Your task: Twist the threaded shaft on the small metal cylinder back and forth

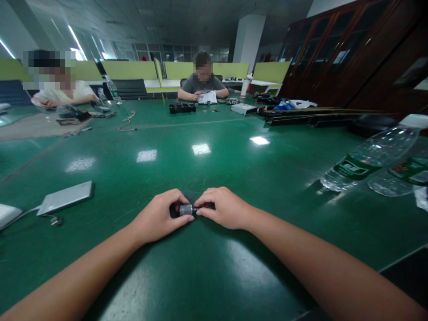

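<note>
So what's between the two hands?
A grey cylinder, lying sideways from the left hand toward the right hand, its thin end facing the right one. Shows in the head view.

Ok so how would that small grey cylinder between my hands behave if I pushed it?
The grey cylinder would probably roll: it's round, turned on its side, and the table looks smooth and glossy. Its metallic look suggests it's rigid, and perhaps heavy for its size.
</note>
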Demonstrator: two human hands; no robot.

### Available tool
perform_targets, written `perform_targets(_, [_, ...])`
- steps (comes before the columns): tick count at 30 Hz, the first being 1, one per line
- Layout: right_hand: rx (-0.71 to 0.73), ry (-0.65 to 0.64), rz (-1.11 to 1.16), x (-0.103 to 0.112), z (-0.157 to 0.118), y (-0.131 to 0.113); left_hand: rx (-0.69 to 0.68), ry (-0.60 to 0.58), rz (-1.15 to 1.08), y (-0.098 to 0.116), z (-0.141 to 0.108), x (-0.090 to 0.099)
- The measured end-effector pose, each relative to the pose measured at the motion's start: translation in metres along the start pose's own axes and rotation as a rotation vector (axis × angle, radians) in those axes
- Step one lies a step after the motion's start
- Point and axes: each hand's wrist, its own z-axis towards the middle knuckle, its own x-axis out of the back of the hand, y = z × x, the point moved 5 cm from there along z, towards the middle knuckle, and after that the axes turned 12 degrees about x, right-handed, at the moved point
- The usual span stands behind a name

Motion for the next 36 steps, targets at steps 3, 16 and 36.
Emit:
perform_targets(3, [0.002, 0.007, 0.002, -0.0011, 0.0004, -0.0001, 0.002, 0.012, -0.004, 0.0001, -0.0006, 0.0005])
perform_targets(16, [-0.008, 0.058, -0.068, -0.0048, 0.0024, -0.0005, 0.015, 0.001, 0.016, 0.0009, -0.0009, -0.0015])
perform_targets(36, [0.039, 0.008, -0.103, 0.0013, 0.0017, -0.0027, 0.012, 0.004, 0.025, 0.0033, -0.0019, -0.0005])
